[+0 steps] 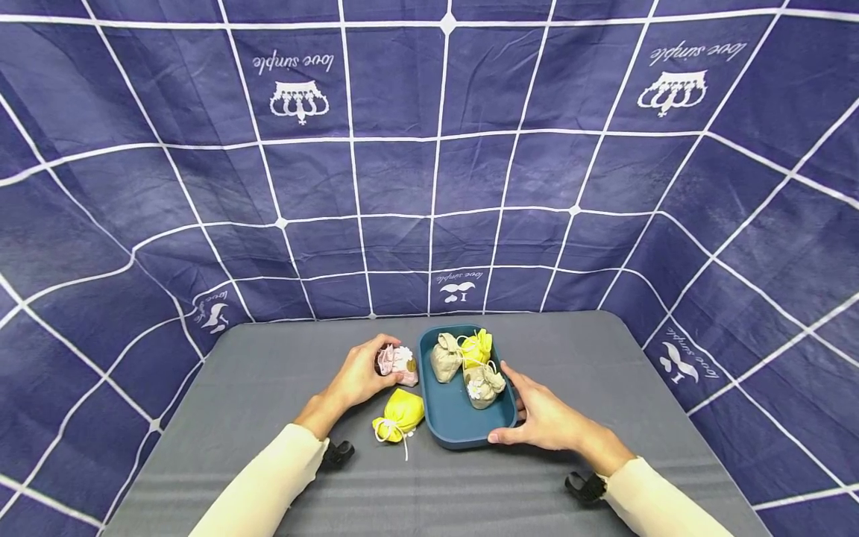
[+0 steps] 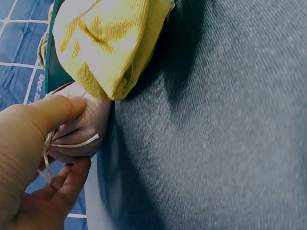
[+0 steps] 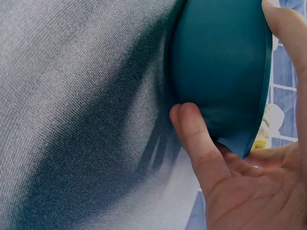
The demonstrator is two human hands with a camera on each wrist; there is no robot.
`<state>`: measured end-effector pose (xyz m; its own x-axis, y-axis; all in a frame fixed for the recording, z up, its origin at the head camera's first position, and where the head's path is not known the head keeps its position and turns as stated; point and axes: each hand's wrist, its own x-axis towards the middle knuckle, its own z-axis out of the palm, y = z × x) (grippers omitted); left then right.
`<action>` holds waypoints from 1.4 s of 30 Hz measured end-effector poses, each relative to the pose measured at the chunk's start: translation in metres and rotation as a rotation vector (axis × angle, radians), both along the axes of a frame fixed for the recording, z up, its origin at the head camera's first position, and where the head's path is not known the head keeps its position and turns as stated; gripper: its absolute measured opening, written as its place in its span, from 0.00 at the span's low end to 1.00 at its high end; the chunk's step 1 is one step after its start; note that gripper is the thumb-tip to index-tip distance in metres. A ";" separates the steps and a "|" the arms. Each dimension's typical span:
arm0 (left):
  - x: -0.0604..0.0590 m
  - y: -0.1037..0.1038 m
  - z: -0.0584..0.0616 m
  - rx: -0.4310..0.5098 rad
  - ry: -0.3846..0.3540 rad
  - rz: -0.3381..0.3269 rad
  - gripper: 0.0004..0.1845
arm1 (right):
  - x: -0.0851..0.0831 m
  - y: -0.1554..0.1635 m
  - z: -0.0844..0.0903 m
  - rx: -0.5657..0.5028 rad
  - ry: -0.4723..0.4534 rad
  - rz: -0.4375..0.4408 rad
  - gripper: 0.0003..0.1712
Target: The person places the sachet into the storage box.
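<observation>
A small pink drawstring pouch (image 1: 404, 364) sits left of the blue tray (image 1: 458, 445), and my left hand (image 1: 358, 373) grips it between thumb and fingers. In the left wrist view, that pouch (image 2: 82, 125) shows a cream cord. Close beside it on the table lies a yellow drawstring pouch (image 1: 405, 409). My right hand (image 1: 552, 419) holds the tray's near right corner, with the thumb at the front rim and the fingers along the outer right wall. Inside the tray are a beige pouch (image 1: 445, 359), a yellow pouch (image 1: 477, 347) and a beige pouch with a white flower (image 1: 485, 386).
The grey table (image 1: 268, 418) reaches to a blue curtain (image 1: 396, 179) with white grid lines at the back and both sides. A black band (image 1: 338, 453) is around the left wrist, and another band (image 1: 585, 487) around the right.
</observation>
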<state>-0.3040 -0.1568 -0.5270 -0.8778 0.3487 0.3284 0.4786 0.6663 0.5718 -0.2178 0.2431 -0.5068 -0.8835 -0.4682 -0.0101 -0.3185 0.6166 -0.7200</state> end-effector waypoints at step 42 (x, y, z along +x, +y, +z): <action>0.013 -0.006 0.021 0.118 0.072 0.066 0.33 | 0.000 0.000 0.001 0.037 0.014 0.005 0.80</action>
